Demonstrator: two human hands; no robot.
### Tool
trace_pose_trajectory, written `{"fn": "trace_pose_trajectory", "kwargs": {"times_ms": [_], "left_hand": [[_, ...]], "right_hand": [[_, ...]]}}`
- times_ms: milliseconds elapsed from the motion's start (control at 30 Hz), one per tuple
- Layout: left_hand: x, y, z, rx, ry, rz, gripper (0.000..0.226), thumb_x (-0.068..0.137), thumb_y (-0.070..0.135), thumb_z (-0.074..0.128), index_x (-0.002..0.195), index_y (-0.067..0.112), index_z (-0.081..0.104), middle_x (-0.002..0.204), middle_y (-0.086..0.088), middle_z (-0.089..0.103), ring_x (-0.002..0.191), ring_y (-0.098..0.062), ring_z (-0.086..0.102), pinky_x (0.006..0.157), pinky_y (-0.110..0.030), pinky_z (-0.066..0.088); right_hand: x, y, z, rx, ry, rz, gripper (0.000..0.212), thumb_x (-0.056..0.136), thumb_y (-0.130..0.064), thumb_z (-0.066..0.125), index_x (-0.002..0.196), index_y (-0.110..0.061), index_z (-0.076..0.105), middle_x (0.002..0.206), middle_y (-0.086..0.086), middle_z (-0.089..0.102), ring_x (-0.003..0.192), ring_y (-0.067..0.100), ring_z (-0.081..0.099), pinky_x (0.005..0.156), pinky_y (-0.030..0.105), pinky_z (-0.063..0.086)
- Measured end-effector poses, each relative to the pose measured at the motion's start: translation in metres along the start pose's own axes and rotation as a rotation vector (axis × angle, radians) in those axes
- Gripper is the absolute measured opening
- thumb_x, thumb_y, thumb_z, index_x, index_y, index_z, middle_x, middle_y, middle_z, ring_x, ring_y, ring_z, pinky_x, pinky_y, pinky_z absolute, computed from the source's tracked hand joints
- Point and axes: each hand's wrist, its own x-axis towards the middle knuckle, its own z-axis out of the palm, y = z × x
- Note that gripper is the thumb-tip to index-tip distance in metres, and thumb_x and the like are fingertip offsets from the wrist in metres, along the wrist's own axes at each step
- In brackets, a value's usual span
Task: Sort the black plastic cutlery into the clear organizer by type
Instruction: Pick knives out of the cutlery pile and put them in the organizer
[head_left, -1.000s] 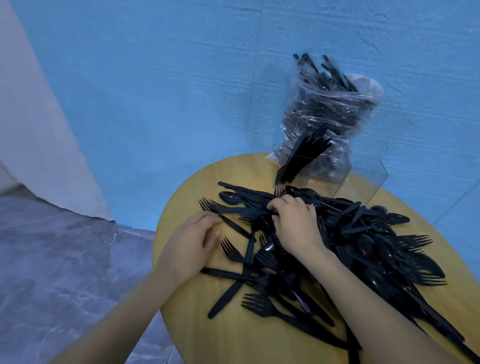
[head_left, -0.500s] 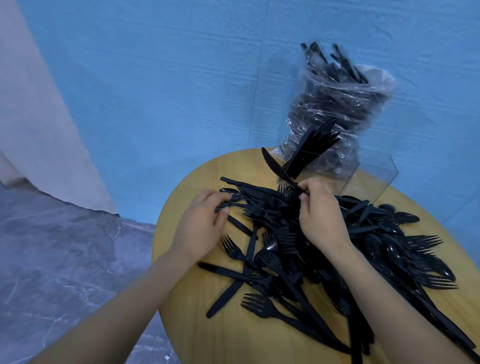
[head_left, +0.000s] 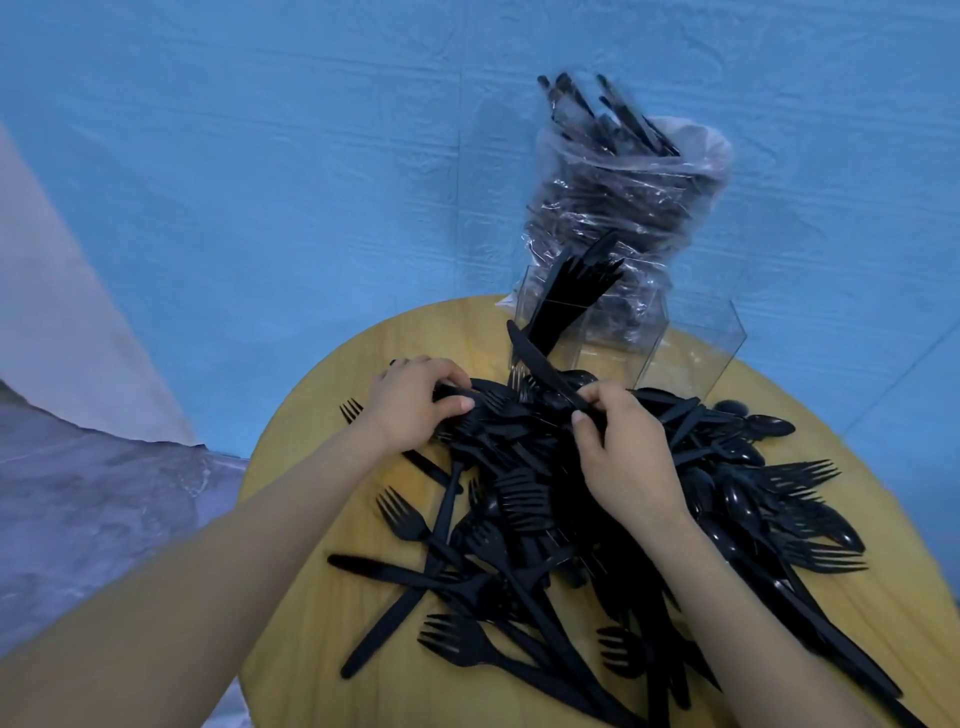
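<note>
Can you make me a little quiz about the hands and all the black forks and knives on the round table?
1. True or false: the right hand pinches a black plastic knife.
2. Which compartment of the clear plastic organizer already holds cutlery: A the leftmost, B the rightmost?
3. What stands behind the organizer?

Key
1. True; its blade points up toward the organizer.
2. A; forks stand upright in it.
3. A crinkled clear plastic bag stuffed with black cutlery, on the round yellow wooden table.

makeshift staged indoor setup: round wooden table (head_left: 322, 649), blue cloth backdrop (head_left: 260, 156), marble floor (head_left: 78, 509).
</note>
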Motion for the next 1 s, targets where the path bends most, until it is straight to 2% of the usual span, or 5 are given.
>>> {"fn": "trace_pose_trajectory", "kwargs": {"times_ms": [167,400,600,800,1000], "left_hand": [[0.005,0.008,-0.011,-0.427,0.010,-0.038,0.010,0.087,0.015,0.066,0.094,0.020,0.060,0.090,0.003,0.062,0.080,-0.011,0.056,0.072,-0.021,0.043],[0.004,0.016,-0.018,-0.459,0.131,-0.153,0.009,0.090,0.017,0.063,0.098,0.015,0.061,0.089,-0.005,0.061,0.076,-0.014,0.054,0.058,-0.013,0.039],[-0.002,0.021,-0.024,-0.319,0.280,-0.087,0.006,0.089,0.013,0.061,0.089,0.019,0.059,0.089,-0.002,0.065,0.083,-0.020,0.060,0.070,-0.032,0.049],[-0.006,0.034,-0.046,-0.598,0.337,-0.055,0.015,0.090,0.006,0.059,0.085,0.020,0.059,0.081,0.000,0.065,0.077,-0.014,0.066,0.072,-0.026,0.053],[-0.026,0.054,-0.070,-0.842,0.233,0.009,0.019,0.087,0.002,0.063,0.104,0.009,0.057,0.082,-0.011,0.071,0.077,-0.013,0.071,0.071,-0.017,0.055]], "right_hand": [[0.003,0.001,-0.005,0.049,0.013,0.034,0.010,0.096,-0.017,0.048,0.093,-0.026,0.048,0.076,-0.013,0.056,0.053,0.004,0.048,0.048,0.015,0.033],[0.001,0.004,-0.006,0.109,0.031,0.072,0.009,0.096,-0.014,0.048,0.094,-0.021,0.053,0.076,-0.013,0.058,0.050,0.003,0.047,0.049,0.010,0.036],[0.003,0.004,-0.007,0.104,0.020,0.092,0.007,0.097,-0.017,0.049,0.096,-0.020,0.056,0.080,-0.014,0.059,0.065,0.005,0.054,0.054,0.011,0.038],[0.009,-0.014,-0.017,0.145,0.089,-0.023,0.010,0.096,-0.020,0.051,0.087,-0.023,0.056,0.082,-0.006,0.061,0.071,0.009,0.053,0.060,0.011,0.038],[0.024,-0.045,-0.024,0.195,0.098,-0.211,0.012,0.093,-0.015,0.056,0.084,-0.012,0.063,0.092,-0.006,0.057,0.081,-0.001,0.051,0.074,0.008,0.038]]}}
